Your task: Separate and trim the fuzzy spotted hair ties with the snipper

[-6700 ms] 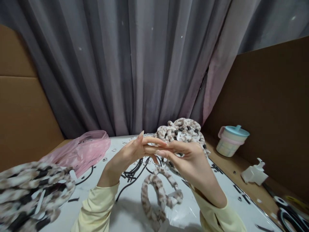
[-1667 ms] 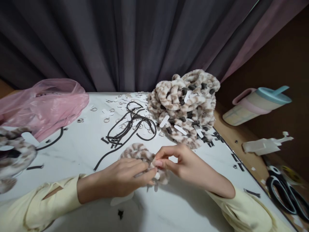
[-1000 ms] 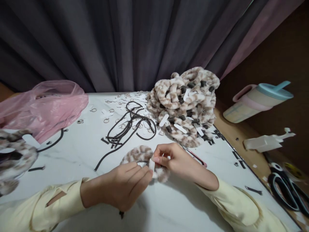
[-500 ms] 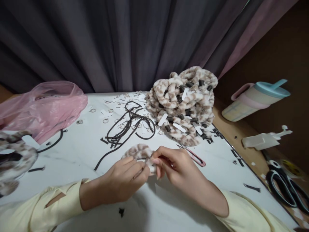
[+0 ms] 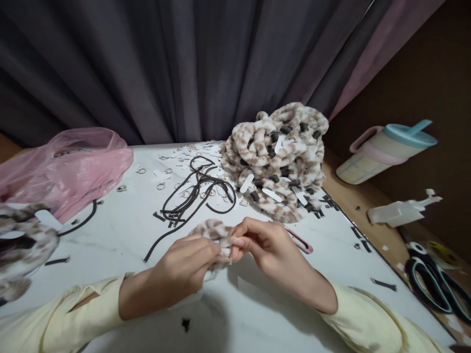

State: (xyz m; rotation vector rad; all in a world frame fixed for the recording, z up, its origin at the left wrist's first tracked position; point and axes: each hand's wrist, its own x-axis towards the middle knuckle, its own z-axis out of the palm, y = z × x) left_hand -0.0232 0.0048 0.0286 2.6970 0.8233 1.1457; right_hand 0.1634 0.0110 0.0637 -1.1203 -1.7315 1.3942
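Note:
Between my hands is a brown-and-white plush ring [image 5: 209, 229], low over the table. My left hand [image 5: 189, 262] is closed around its near side and covers much of it. My right hand [image 5: 259, 245] pinches the ring's right edge between thumb and fingertips; any small part inside that pinch is hidden. Beyond the ring lies a loose tangle of dark cord [image 5: 198, 189], with one end trailing toward my left hand. Pink thread snips [image 5: 300, 240] lie just past my right hand, partly covered by it.
A heap of similar plush rings [image 5: 279, 157] with white tags stands at the back right. Metal clasps [image 5: 161, 186] are scattered behind the cord. A pink plastic bag [image 5: 84, 166] lies at left. Along the right are a tumbler [image 5: 386, 152], a white bottle [image 5: 401, 213] and scissors [image 5: 429, 279].
My left hand has turned over the ring, its fingers now stretching further across it. The right hand's pinch has shifted slightly left, and the ring has tilted a little.

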